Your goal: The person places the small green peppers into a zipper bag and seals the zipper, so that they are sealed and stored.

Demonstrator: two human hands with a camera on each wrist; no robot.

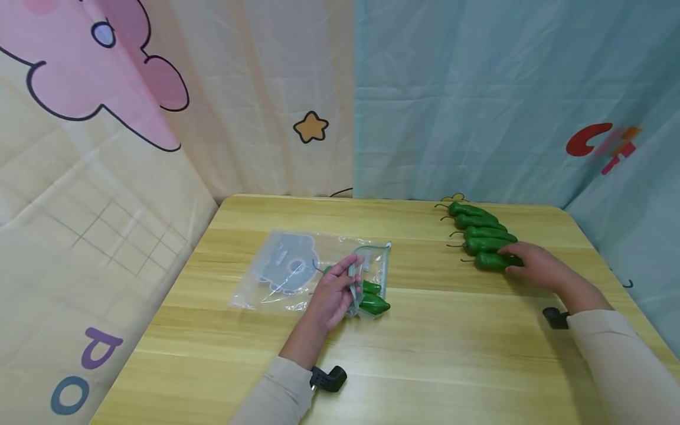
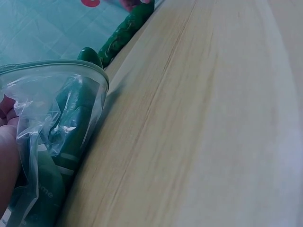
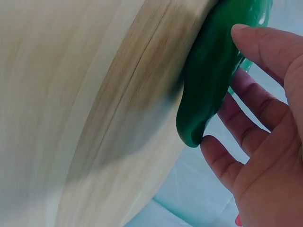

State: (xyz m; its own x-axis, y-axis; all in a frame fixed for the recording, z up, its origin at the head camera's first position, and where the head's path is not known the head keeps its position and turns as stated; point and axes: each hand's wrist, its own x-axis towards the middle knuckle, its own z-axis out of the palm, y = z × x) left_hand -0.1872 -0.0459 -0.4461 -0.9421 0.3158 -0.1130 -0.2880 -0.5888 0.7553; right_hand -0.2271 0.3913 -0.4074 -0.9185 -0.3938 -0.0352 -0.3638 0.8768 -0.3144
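My left hand (image 1: pixel 328 298) holds the open mouth of a clear zip bag (image 1: pixel 332 243) lying on the table. Inside the bag are a few green peppers (image 1: pixel 375 304), partly hidden by the hand. The left wrist view shows the bag's zip rim (image 2: pixel 52 63) standing up, with peppers behind the plastic. On the right, my right hand (image 1: pixel 539 268) grips the nearest green pepper (image 1: pixel 489 261) of a row by its tip end. In the right wrist view the thumb lies on one side of that pepper (image 3: pixel 208 75), with fingers on the other.
Several more green peppers (image 1: pixel 486 245) lie side by side behind the gripped one, stems to the left. They are on a light wooden table (image 1: pixel 425 366). Printed curtains (image 1: pixel 457 106) hang along the table's back and sides.
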